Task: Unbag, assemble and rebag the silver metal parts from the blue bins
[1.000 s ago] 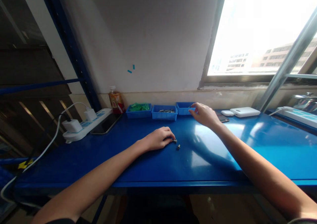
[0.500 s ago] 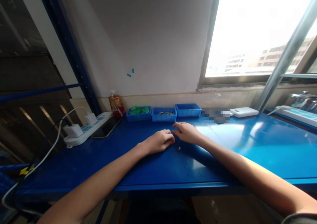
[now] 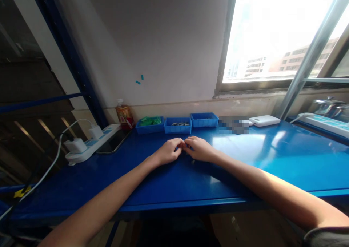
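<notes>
My left hand (image 3: 169,151) and my right hand (image 3: 200,148) meet fingertip to fingertip above the blue table (image 3: 163,188). Both have their fingers bent and closed; whatever lies between them is too small or too hidden to name. Close under my right hand, a small metal piece (image 3: 193,162) rests on the tabletop. Just beyond the hands stand three blue bins: one with green plastic packets (image 3: 150,120), a middle bin (image 3: 178,129) with small metal parts, and a right bin (image 3: 204,122) whose contents I cannot make out.
Left of the bins are a drink bottle (image 3: 124,115), a dark phone (image 3: 113,142) and a white power strip (image 3: 81,156) with chargers and cables. To the right lie a blurred patch (image 3: 234,125), a white power bank (image 3: 264,120) and another power strip (image 3: 324,123).
My right hand has moved left and down to my left hand, and their fingertips now meet. The right fingers, apart before, have closed in. The view has shifted slightly.
</notes>
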`<state>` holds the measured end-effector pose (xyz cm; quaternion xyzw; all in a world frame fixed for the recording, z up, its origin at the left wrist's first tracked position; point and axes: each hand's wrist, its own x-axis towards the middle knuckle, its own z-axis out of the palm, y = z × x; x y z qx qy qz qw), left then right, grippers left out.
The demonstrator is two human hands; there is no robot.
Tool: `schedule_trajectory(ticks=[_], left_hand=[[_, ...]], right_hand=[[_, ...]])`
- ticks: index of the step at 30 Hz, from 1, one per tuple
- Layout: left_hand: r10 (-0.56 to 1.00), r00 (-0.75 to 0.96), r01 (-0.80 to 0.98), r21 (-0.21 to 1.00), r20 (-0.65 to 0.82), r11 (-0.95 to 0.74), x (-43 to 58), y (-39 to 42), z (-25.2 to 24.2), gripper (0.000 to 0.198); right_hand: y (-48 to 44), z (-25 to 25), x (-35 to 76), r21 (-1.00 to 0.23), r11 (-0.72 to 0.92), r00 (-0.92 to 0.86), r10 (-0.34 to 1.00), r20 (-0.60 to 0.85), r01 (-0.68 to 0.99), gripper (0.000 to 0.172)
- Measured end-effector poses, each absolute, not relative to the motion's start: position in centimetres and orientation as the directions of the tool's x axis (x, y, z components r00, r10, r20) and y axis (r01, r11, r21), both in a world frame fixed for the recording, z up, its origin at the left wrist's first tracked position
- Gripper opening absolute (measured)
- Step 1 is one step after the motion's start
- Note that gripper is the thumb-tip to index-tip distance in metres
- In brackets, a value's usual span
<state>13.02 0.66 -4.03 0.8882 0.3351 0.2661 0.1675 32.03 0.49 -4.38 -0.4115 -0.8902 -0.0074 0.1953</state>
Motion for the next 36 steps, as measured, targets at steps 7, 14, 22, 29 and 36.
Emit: schedule_trajectory(ticks=[7, 14, 22, 29, 36], left_hand=[[0.703, 0.655, 0.536, 0.487, 0.275, -0.690, 13.0, 0.0, -3.7, 0.040], [0.694, 0.655, 0.589, 0.374, 0.299, -0.717, 13.6, 0.0, -4.6, 0.017], [0.854, 0.376, 0.573, 0.634, 0.359, -0.519, 13.2, 1.0, -4.1, 0.026], [0.841, 0.440, 0.498, 0.693, 0.316, -0.521, 13.3, 0.6, -3.8, 0.039], [0.742, 0.482, 0.580, 0.465, 0.466, -0.668, 13.3, 0.0, -4.0, 0.029]], right_hand=[[1.1, -3.1, 33.6, -0.205, 0.612, -0.549, 0.783, 0.292, 0.764, 0.022], [0.8, -2.9, 33.8, -0.143, 0.685, -0.655, 0.727, 0.207, 0.715, 0.025], [0.2, -3.5, 32.9, -0.273, 0.718, -0.550, 0.677, 0.488, 0.641, 0.021], [0.1, -3.7, 32.4, -0.289, 0.732, -0.512, 0.652, 0.559, 0.617, 0.012], [0.4, -4.3, 32.1, -0.330, 0.688, -0.427, 0.685, 0.590, 0.647, 0.021]])
